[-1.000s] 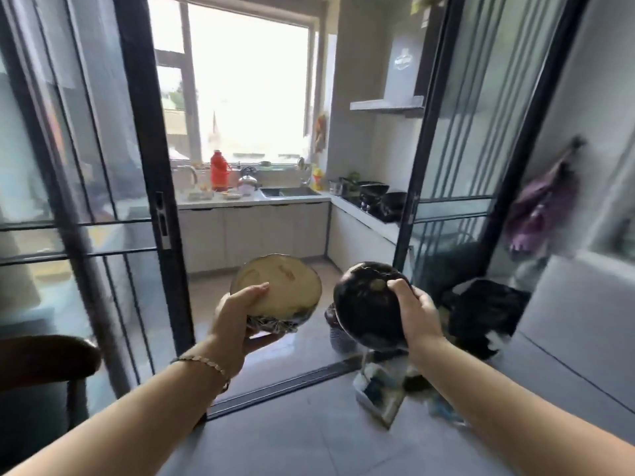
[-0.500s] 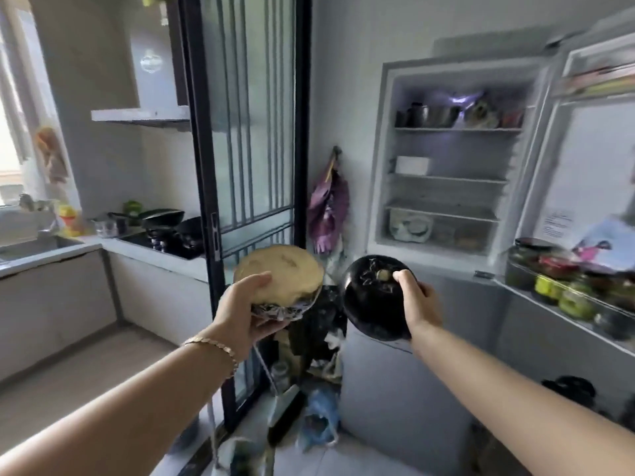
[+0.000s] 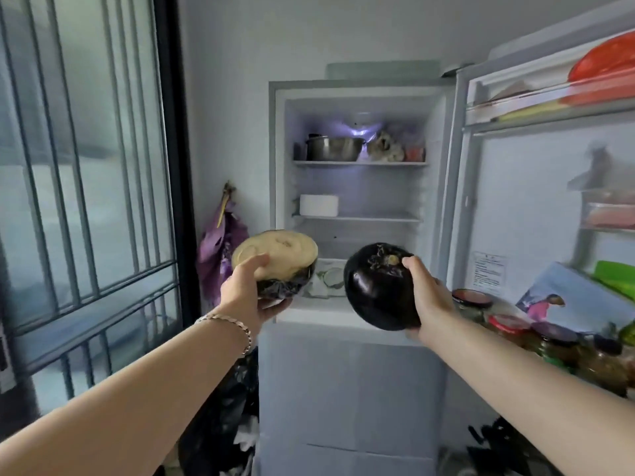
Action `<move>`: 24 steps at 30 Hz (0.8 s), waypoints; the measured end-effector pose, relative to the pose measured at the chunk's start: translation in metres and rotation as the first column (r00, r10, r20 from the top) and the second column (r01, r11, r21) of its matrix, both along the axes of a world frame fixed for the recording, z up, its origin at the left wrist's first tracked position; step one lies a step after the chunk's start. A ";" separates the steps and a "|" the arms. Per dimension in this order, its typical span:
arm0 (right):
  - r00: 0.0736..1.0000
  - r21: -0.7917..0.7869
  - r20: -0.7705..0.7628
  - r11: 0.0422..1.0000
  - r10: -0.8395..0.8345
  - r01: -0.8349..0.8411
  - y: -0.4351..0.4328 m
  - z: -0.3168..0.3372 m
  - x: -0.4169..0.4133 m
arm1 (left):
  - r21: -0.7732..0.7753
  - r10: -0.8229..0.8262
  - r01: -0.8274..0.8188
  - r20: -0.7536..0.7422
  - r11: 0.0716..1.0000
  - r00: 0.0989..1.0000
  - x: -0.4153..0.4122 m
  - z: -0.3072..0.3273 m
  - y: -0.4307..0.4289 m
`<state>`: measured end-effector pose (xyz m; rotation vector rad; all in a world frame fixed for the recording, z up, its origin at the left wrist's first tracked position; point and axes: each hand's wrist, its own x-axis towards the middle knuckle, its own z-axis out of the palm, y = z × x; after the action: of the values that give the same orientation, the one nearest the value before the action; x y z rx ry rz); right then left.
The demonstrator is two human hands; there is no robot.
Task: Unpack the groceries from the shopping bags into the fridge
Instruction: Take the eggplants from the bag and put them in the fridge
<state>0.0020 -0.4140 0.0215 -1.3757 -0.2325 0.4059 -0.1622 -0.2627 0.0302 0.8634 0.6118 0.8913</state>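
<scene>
Fridge (image 3: 276, 201) stands far and centre, its upper compartment open and lit. The top shelf carries a steel pot (image 3: 333, 148) with bagged food to its right. A white box (image 3: 319, 205) sits at the left of the second shelf. Pale wrapped items lie lower down, partly hidden by the hands. The door (image 3: 515, 207) swings out to the right; its lower rack holds a row of jars (image 3: 553, 341), and its top rack holds a red container (image 3: 604, 63).

A purple bag (image 3: 220, 249) hangs on the wall left of the fridge. Black bags (image 3: 226, 407) lie on the floor below it, and a glass door (image 3: 86, 166) fills the near left.

Both hands are raised in front of the open shelves. The left hand (image 3: 245, 290) cups a half eggplant (image 3: 275, 250) from beneath, thumb curled over its edge; the pale cut face tilts up toward the camera, dark skin down. The right hand (image 3: 429, 297) grips a whole eggplant (image 3: 374, 293), fingers wrapped round its right side. It is nearly round, and its stem end points up toward the camera. The two are near each other, not touching.
</scene>
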 end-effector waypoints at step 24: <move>0.967 0.024 0.025 0.967 -0.255 0.254 0.282 0.100 0.353 | 0.243 -0.291 0.304 -0.089 0.921 0.953 0.341 0.084 0.277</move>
<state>0.3554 -0.1320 0.1212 -1.3711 -0.0799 0.1701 0.1785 0.0145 0.1140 1.1804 0.3995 0.6788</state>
